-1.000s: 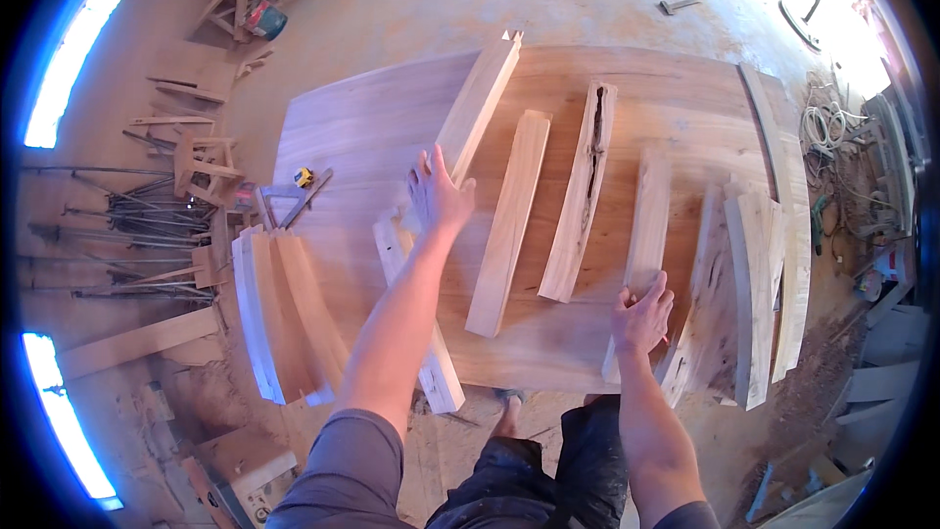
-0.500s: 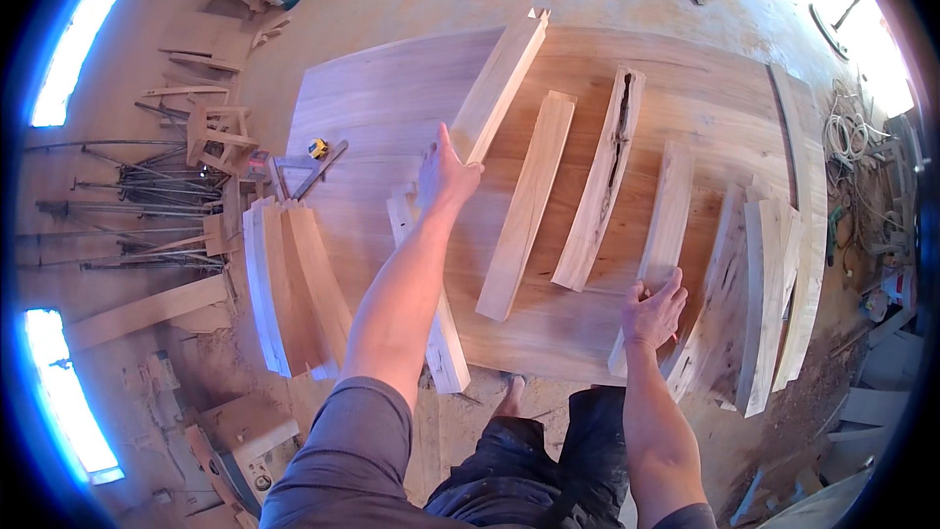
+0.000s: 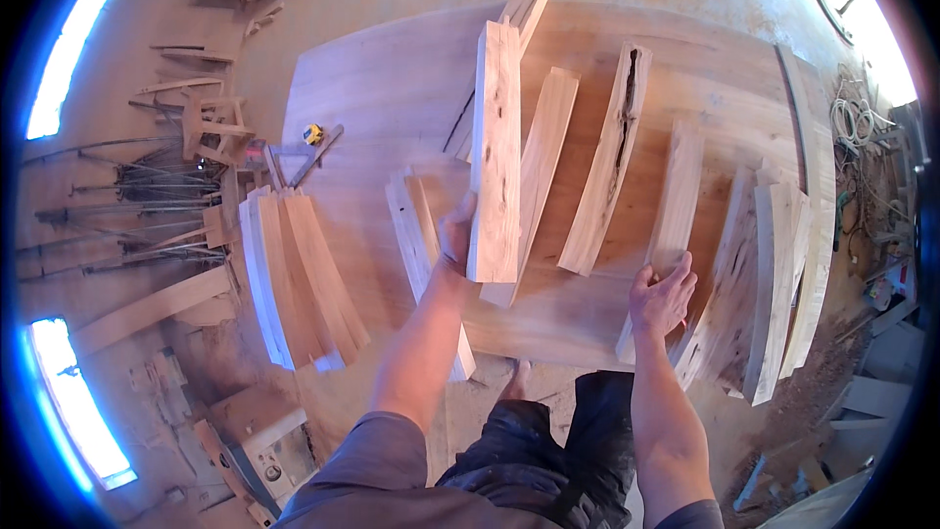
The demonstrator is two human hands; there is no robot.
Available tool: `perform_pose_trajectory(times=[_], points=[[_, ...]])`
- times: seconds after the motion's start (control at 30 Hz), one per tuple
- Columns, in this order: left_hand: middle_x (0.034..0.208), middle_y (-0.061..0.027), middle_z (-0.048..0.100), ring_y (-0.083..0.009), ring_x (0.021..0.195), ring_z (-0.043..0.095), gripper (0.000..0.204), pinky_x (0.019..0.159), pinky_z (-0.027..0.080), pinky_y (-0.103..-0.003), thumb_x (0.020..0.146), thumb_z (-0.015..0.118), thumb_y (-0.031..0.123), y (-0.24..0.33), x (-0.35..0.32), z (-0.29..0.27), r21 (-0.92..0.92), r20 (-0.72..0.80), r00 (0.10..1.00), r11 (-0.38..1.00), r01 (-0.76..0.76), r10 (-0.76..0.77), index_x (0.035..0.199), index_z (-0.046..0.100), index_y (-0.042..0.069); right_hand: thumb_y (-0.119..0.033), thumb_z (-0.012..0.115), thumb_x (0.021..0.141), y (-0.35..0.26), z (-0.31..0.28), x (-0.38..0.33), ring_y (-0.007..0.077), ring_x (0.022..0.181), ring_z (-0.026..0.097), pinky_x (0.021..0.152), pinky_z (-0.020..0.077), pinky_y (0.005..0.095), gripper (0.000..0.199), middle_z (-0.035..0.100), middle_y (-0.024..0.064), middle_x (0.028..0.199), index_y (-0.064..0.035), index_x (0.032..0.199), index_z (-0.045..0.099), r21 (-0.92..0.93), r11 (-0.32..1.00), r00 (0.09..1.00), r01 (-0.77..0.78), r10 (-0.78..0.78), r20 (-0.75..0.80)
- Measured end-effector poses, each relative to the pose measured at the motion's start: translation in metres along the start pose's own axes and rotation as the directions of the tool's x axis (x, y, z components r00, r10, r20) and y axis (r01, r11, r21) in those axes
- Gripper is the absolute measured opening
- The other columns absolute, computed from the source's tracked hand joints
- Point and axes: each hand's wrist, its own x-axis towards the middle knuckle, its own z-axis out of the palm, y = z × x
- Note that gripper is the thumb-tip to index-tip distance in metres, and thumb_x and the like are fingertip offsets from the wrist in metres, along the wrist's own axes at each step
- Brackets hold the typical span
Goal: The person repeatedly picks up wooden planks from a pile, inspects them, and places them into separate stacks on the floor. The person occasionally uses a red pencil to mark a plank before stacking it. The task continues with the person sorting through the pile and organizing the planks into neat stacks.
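Lifting the curved plank (image 3: 495, 147) by its near end, my left hand (image 3: 455, 231) closes around it above the table (image 3: 382, 88); I keep it steady while my right hand (image 3: 662, 298) rests open on another plank (image 3: 668, 225).

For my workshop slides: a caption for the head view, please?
Left hand lifts a wooden plank off the worktable; right hand rests on another plank.

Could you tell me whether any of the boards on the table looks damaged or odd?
Yes. The board third from the left in the middle row has a long dark split running down its upper half. The left hand holds another plank lifted above the rest; the right hand rests on a curved board.
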Motion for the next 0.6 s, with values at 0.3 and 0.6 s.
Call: perform_pose_trajectory(times=[0.3, 0.6], points=[[0.107, -0.0200, 0.068, -0.0341, 0.082, 0.065, 0.080, 0.073, 0.056, -0.044, 0.091, 0.059, 0.073, -0.013, 0.011, -0.010, -0.017, 0.008, 0.998, 0.998, 0.059, -0.059, 0.135, 0.057, 0.006, -0.026, 0.070, 0.084, 0.006, 0.004, 0.000, 0.0429, 0.112, 0.057, 0.091, 0.0521, 0.0522, 0.077, 0.055, 0.0230, 0.117, -0.0061, 0.151, 0.036, -0.006, 1.000, 1.000, -0.030, 0.030, 0.007], [0.120, -0.0152, 0.068, -0.0265, 0.105, 0.068, 0.065, 0.091, 0.057, -0.041, 0.095, 0.067, 0.051, -0.023, -0.025, 0.011, 0.205, -0.111, 0.993, 0.977, 0.058, -0.036, 0.138, 0.057, 0.003, -0.025, 0.068, 0.080, 0.000, 0.014, 0.006, 0.0423, 0.107, 0.059, 0.090, 0.0533, 0.0496, 0.076, 0.058, 0.0234, 0.112, -0.0009, 0.146, 0.039, 0.013, 0.999, 0.998, 0.050, -0.049, -0.047]])
